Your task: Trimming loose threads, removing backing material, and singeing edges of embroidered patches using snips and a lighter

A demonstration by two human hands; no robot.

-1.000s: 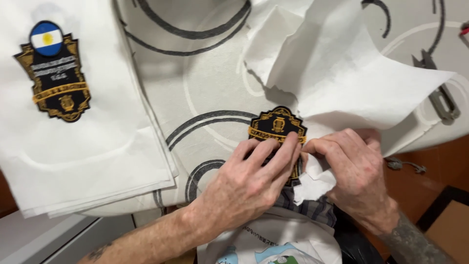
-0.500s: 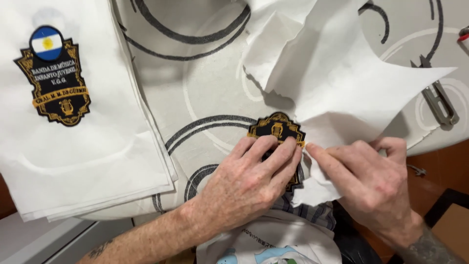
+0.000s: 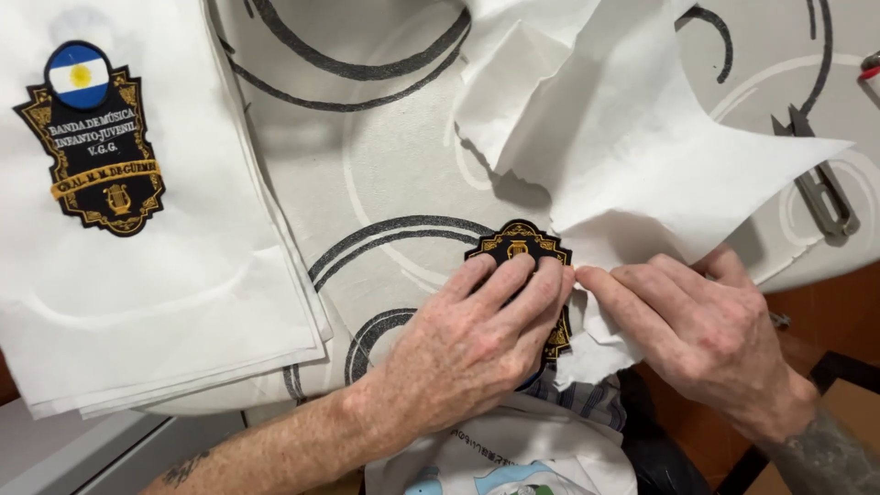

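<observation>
The black, gold-edged embroidered shield patch [image 3: 519, 249] lies pinned under the flat, spread left hand [image 3: 477, 344], while the right hand [image 3: 697, 330], just beside it, pinches the torn white backing sheet [image 3: 642, 156] at the patch's right edge.

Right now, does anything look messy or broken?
Yes. The white backing by the black patch is torn and crumpled, its ragged edge sticking up beside both hands. The stacked sheets at left lie flat.
</observation>
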